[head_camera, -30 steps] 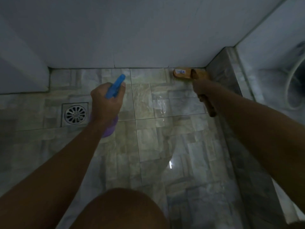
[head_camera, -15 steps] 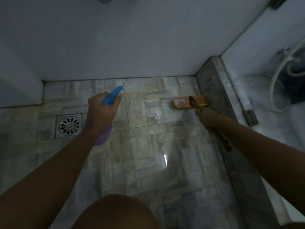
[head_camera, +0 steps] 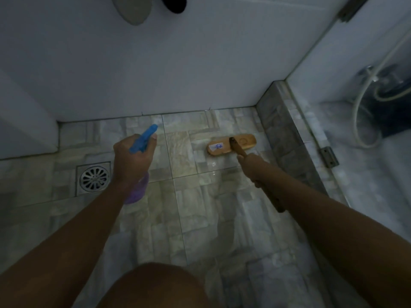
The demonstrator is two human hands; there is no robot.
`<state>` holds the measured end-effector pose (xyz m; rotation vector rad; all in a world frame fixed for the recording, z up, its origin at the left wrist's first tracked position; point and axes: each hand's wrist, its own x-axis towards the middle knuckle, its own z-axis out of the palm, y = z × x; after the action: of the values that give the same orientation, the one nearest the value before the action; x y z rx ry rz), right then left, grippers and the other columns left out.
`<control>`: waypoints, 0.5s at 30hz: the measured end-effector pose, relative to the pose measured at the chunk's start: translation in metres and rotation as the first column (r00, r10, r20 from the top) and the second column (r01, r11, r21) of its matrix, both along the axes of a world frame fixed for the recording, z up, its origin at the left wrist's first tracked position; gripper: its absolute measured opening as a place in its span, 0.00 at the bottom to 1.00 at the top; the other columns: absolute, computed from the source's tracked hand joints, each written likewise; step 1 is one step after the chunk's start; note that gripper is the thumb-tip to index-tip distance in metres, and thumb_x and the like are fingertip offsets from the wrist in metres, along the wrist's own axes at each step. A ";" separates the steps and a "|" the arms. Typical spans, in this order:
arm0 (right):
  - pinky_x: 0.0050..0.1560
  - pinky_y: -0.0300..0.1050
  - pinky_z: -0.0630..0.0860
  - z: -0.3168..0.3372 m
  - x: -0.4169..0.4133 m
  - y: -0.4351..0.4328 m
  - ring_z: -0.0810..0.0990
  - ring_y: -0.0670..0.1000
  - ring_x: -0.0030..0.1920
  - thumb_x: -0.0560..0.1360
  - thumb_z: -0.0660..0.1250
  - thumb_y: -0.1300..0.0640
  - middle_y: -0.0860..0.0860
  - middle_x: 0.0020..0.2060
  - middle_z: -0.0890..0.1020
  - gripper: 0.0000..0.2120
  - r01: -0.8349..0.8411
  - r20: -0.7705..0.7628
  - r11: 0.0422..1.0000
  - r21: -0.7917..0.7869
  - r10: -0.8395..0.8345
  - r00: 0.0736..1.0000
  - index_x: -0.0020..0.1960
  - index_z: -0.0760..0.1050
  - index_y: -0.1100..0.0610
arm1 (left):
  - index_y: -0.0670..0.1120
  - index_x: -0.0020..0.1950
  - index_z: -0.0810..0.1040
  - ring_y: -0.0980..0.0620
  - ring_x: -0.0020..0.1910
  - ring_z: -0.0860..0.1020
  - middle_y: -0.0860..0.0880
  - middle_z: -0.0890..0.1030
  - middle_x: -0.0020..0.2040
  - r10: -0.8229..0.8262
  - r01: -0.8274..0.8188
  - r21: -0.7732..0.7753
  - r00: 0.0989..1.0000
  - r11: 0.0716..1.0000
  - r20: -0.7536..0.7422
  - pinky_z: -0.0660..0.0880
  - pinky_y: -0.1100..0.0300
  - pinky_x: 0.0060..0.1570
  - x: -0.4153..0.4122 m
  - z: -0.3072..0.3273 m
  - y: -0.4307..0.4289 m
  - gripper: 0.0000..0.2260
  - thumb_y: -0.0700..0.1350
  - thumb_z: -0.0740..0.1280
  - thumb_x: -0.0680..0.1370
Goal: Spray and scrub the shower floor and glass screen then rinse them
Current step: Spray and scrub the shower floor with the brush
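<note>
My left hand (head_camera: 131, 158) grips a purple spray bottle (head_camera: 139, 190) with a blue trigger head (head_camera: 143, 138), its nozzle pointing toward the back wall over the wet tiled shower floor (head_camera: 200, 218). My right hand (head_camera: 251, 165) holds the wooden handle of a scrub brush. The wooden brush head (head_camera: 231, 144) lies flat on the floor near the far right corner, beside the stone kerb. The glass screen (head_camera: 355, 90) rises from that kerb on the right.
A square metal drain (head_camera: 93, 177) sits in the floor left of my left hand. The grey stone kerb (head_camera: 287, 138) carries a metal hinge bracket (head_camera: 329, 156). A shower hose (head_camera: 367, 107) hangs beyond the glass. My knee (head_camera: 155, 285) fills the bottom centre.
The brush head has been pulled back from the far corner toward me, then shifted little. My left hand with the bottle stays almost in place. The camera has tilted up.
</note>
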<state>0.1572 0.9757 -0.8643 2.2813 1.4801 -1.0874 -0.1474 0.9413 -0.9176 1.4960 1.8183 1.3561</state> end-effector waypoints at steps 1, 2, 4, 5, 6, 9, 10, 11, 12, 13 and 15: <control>0.40 0.52 0.81 -0.001 -0.004 0.006 0.78 0.58 0.37 0.85 0.53 0.47 0.59 0.45 0.79 0.19 0.041 -0.004 0.999 0.013 -0.041 0.999 0.61 0.71 0.62 | 0.39 0.32 0.72 0.51 0.24 0.67 0.43 0.71 0.26 -0.023 0.023 -0.011 1.000 1.000 0.016 0.64 0.59 0.25 0.002 0.000 -0.001 0.20 0.49 0.70 0.79; 0.42 0.52 0.81 -0.005 -0.008 0.012 0.77 0.57 0.37 0.85 0.53 0.50 0.59 0.44 0.79 0.19 0.061 -0.012 0.998 0.018 -0.061 0.998 0.63 0.71 0.64 | 0.40 0.32 0.73 0.50 0.24 0.68 0.42 0.72 0.27 -0.060 0.061 -0.025 0.998 0.998 0.027 0.66 0.57 0.26 0.004 0.000 -0.001 0.20 0.50 0.71 0.78; 0.39 0.47 0.77 -0.007 -0.014 0.017 0.73 0.54 0.35 0.85 0.52 0.53 0.55 0.39 0.74 0.20 0.081 -0.078 0.996 0.042 -0.077 0.994 0.67 0.70 0.65 | 0.40 0.33 0.74 0.44 0.26 0.71 0.42 0.74 0.28 -0.161 0.161 -0.076 0.987 0.984 0.010 0.69 0.54 0.28 0.013 -0.002 -0.003 0.20 0.54 0.72 0.75; 0.37 0.47 0.75 -0.008 -0.016 0.018 0.72 0.53 0.34 0.84 0.52 0.53 0.54 0.38 0.72 0.20 0.081 -0.106 0.995 0.051 -0.075 0.992 0.68 0.70 0.65 | 0.41 0.33 0.75 0.43 0.26 0.72 0.42 0.74 0.28 -0.211 0.209 -0.105 0.977 0.972 -0.011 0.70 0.54 0.29 0.017 -0.003 -0.003 0.20 0.56 0.73 0.74; 0.39 0.48 0.77 -0.008 -0.014 0.017 0.73 0.54 0.35 0.84 0.52 0.54 0.55 0.38 0.73 0.20 0.065 -0.103 0.997 0.050 -0.060 0.993 0.66 0.71 0.66 | 0.42 0.32 0.75 0.44 0.25 0.71 0.43 0.74 0.28 -0.264 0.258 -0.127 0.964 0.958 -0.037 0.70 0.54 0.29 0.023 -0.004 -0.003 0.20 0.57 0.73 0.72; 0.41 0.52 0.79 -0.009 -0.012 0.012 0.75 0.57 0.36 0.84 0.53 0.55 0.60 0.39 0.76 0.16 0.077 -0.044 0.996 0.037 -0.076 0.996 0.57 0.74 0.65 | 0.44 0.29 0.73 0.48 0.24 0.71 0.47 0.73 0.25 -0.354 0.327 -0.161 0.917 0.931 -0.185 0.70 0.57 0.30 0.033 -0.005 -0.001 0.23 0.63 0.68 0.69; 0.39 0.51 0.77 -0.010 -0.012 0.011 0.75 0.57 0.35 0.84 0.53 0.56 0.59 0.39 0.76 0.14 0.092 -0.053 0.995 0.033 -0.090 0.995 0.55 0.73 0.65 | 0.45 0.28 0.73 0.49 0.24 0.71 0.47 0.73 0.25 -0.357 0.326 -0.170 0.912 0.930 -0.203 0.70 0.57 0.30 0.034 -0.005 0.000 0.23 0.64 0.66 0.69; 0.39 0.51 0.77 -0.011 -0.012 0.011 0.74 0.57 0.36 0.84 0.53 0.56 0.59 0.40 0.75 0.13 0.097 -0.066 0.995 0.033 -0.094 0.993 0.56 0.72 0.64 | 0.45 0.28 0.73 0.49 0.24 0.71 0.48 0.73 0.25 -0.352 0.321 -0.177 0.916 0.930 -0.191 0.70 0.57 0.30 0.032 -0.005 0.001 0.23 0.64 0.66 0.68; 0.39 0.51 0.77 -0.013 -0.013 0.011 0.74 0.56 0.36 0.84 0.53 0.56 0.58 0.40 0.75 0.14 0.112 -0.085 0.993 0.035 -0.109 0.990 0.59 0.72 0.64 | 0.44 0.29 0.73 0.50 0.24 0.70 0.48 0.73 0.25 -0.338 0.310 -0.179 0.927 0.934 -0.161 0.70 0.57 0.30 0.030 -0.006 0.003 0.23 0.63 0.67 0.68; 0.39 0.51 0.77 -0.013 -0.013 0.011 0.74 0.56 0.36 0.85 0.53 0.55 0.57 0.39 0.74 0.16 0.115 -0.101 0.992 0.045 -0.110 0.989 0.63 0.71 0.65 | 0.43 0.30 0.74 0.50 0.24 0.70 0.48 0.73 0.25 -0.319 0.294 -0.177 0.938 0.939 -0.134 0.70 0.56 0.30 0.027 -0.006 0.004 0.23 0.63 0.68 0.68; 0.36 0.49 0.73 -0.015 -0.012 0.011 0.70 0.53 0.33 0.84 0.51 0.50 0.53 0.36 0.70 0.21 0.152 -0.139 0.985 0.076 -0.141 0.980 0.68 0.69 0.64 | 0.42 0.31 0.75 0.48 0.25 0.72 0.47 0.74 0.26 -0.282 0.260 -0.169 0.952 0.951 -0.120 0.71 0.55 0.30 0.024 -0.006 0.008 0.24 0.64 0.70 0.68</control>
<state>0.1456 0.9865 -0.8797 2.4542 1.4520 -1.2629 -0.1235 0.9490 -0.9239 1.7233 1.6789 0.9801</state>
